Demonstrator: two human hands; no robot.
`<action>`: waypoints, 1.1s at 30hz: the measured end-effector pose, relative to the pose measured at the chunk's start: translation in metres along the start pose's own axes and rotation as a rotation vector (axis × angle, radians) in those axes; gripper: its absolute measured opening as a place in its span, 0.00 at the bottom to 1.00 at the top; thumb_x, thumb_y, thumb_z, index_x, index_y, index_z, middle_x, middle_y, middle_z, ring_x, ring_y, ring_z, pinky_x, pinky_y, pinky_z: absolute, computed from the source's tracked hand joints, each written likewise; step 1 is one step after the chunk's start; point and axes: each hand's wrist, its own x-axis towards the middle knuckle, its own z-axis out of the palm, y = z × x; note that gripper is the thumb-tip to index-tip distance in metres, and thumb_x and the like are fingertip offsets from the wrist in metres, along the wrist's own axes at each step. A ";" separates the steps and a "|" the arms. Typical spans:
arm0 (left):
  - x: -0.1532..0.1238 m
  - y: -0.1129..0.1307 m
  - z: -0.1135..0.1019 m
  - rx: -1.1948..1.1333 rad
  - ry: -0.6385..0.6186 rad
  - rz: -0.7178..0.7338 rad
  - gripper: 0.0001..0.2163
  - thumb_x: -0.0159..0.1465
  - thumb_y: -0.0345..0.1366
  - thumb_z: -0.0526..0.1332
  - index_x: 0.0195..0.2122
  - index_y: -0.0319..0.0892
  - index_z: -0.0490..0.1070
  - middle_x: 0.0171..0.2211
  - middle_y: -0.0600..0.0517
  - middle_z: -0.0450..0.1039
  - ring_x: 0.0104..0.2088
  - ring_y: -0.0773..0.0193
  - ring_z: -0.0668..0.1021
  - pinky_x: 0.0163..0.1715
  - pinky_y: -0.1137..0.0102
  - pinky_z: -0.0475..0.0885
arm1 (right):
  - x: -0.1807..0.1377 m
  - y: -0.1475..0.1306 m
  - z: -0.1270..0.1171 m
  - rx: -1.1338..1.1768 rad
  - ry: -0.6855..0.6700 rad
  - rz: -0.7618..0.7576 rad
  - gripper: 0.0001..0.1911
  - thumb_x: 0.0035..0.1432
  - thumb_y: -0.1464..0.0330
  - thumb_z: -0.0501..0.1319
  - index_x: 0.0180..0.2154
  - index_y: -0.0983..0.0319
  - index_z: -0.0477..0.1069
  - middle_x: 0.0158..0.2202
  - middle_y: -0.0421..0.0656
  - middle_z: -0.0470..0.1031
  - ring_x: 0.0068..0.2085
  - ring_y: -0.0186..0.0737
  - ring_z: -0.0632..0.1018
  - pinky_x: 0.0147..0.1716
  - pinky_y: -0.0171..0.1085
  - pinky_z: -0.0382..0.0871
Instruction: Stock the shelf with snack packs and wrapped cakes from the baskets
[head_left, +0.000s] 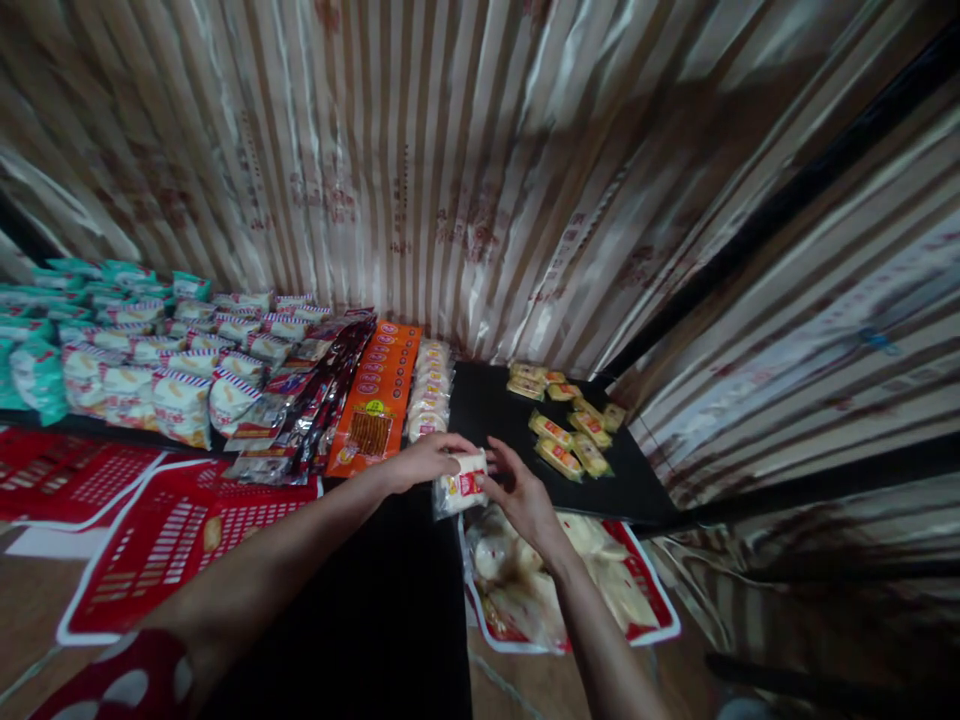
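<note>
A small clear-plastic snack packet (459, 490), pale inside with a red label, is held between my two hands just off the front edge of the black table (487, 400). My left hand (429, 462) grips its upper left side, fingers curled over the top. On the other side, the thumb and fingers of my right hand (523, 500) close on its right end. Just behind my left hand runs a row of white round packets (431, 388). Several yellow-wrapped snack packets (559, 455) lie loosely on the table beyond my right hand.
Left of the white row are orange flat packs (375, 400), dark red packets (319, 385), white striped bags (181, 405) and teal bags (39, 378). A red basket (664, 622) with pale bags stands below my right arm; another red basket (161, 530) is at left. Striped sheeting (450, 150) hangs behind.
</note>
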 end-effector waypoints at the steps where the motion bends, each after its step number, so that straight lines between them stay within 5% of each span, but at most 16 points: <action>1: 0.002 0.001 -0.003 0.018 -0.011 -0.003 0.18 0.48 0.23 0.55 0.40 0.40 0.73 0.36 0.53 0.74 0.36 0.65 0.74 0.38 0.72 0.67 | 0.002 0.003 0.001 0.067 -0.019 0.037 0.32 0.46 0.58 0.63 0.54 0.56 0.63 0.42 0.43 0.73 0.34 0.37 0.74 0.30 0.35 0.69; 8: 0.029 -0.007 -0.012 -0.085 0.162 -0.058 0.18 0.51 0.30 0.64 0.45 0.39 0.70 0.30 0.53 0.72 0.29 0.68 0.73 0.33 0.72 0.67 | 0.011 0.012 0.002 0.230 -0.156 0.169 0.20 0.46 0.58 0.64 0.41 0.59 0.69 0.27 0.36 0.72 0.25 0.32 0.70 0.23 0.31 0.65; 12: 0.046 -0.008 -0.013 -0.029 0.368 -0.010 0.14 0.54 0.32 0.63 0.43 0.40 0.70 0.34 0.51 0.73 0.34 0.65 0.75 0.36 0.72 0.69 | 0.033 0.018 -0.001 0.276 -0.026 0.207 0.19 0.42 0.56 0.66 0.33 0.61 0.68 0.26 0.36 0.71 0.21 0.28 0.65 0.17 0.28 0.59; 16: 0.059 -0.002 -0.010 0.269 0.579 0.046 0.12 0.55 0.29 0.59 0.42 0.42 0.71 0.39 0.50 0.73 0.40 0.62 0.74 0.38 0.71 0.69 | 0.067 0.037 -0.002 0.372 0.160 0.266 0.20 0.41 0.56 0.66 0.34 0.61 0.67 0.27 0.38 0.71 0.22 0.31 0.68 0.18 0.30 0.61; 21: 0.081 -0.001 0.002 0.420 0.506 0.113 0.11 0.56 0.28 0.56 0.40 0.44 0.72 0.45 0.50 0.71 0.45 0.60 0.72 0.42 0.70 0.70 | 0.118 0.067 0.000 0.335 0.295 0.287 0.22 0.42 0.56 0.64 0.38 0.59 0.69 0.30 0.41 0.75 0.24 0.35 0.72 0.18 0.32 0.64; 28: 0.135 -0.006 0.014 -0.123 0.365 0.003 0.16 0.63 0.35 0.52 0.51 0.41 0.64 0.56 0.43 0.60 0.50 0.55 0.70 0.39 0.67 0.73 | 0.179 0.087 0.009 0.336 0.383 0.246 0.21 0.41 0.58 0.64 0.38 0.62 0.71 0.30 0.42 0.76 0.28 0.37 0.75 0.26 0.36 0.70; 33: 0.172 -0.010 0.017 -0.185 0.422 -0.026 0.13 0.62 0.32 0.52 0.48 0.41 0.65 0.52 0.45 0.65 0.52 0.56 0.68 0.45 0.67 0.69 | 0.210 0.091 0.014 0.261 0.388 0.204 0.25 0.41 0.54 0.61 0.38 0.64 0.72 0.27 0.43 0.76 0.28 0.40 0.75 0.26 0.37 0.69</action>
